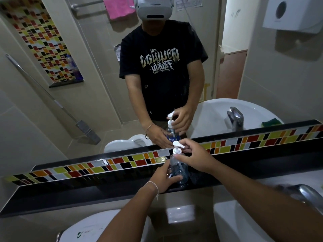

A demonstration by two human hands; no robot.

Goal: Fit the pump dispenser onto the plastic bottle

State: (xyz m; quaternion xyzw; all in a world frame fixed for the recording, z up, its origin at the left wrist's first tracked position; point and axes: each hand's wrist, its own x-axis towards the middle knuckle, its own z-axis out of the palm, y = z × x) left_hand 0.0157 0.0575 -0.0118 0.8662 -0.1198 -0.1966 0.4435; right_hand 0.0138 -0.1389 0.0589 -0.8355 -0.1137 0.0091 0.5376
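One clear plastic bottle stands upright on the black shelf under the mirror; how much liquid it holds cannot be told through the clear wall; a blue label shows only in its reflection. One white pump dispenser sits on the bottle's neck, its nozzle pointing right, toward the right hand's fingertips; whether the collar is screwed fully down cannot be told.

The left hand wraps the lower body of the bottle, fingers curled narrowly round it from the left and front, thumb lying across the near side; a thin white band circles that wrist. The right hand comes in from the right, its thumb and forefinger pinched close on the pump's collar just below the nozzle, the other fingers bent behind the pump head.

Two hands, one bottle, one pump; the mirror repeats each once. Right of the right forearm lies a white basin with one metal tap; below the left forearm, a white toilet cistern. A band of coloured tiles runs behind the fingers.
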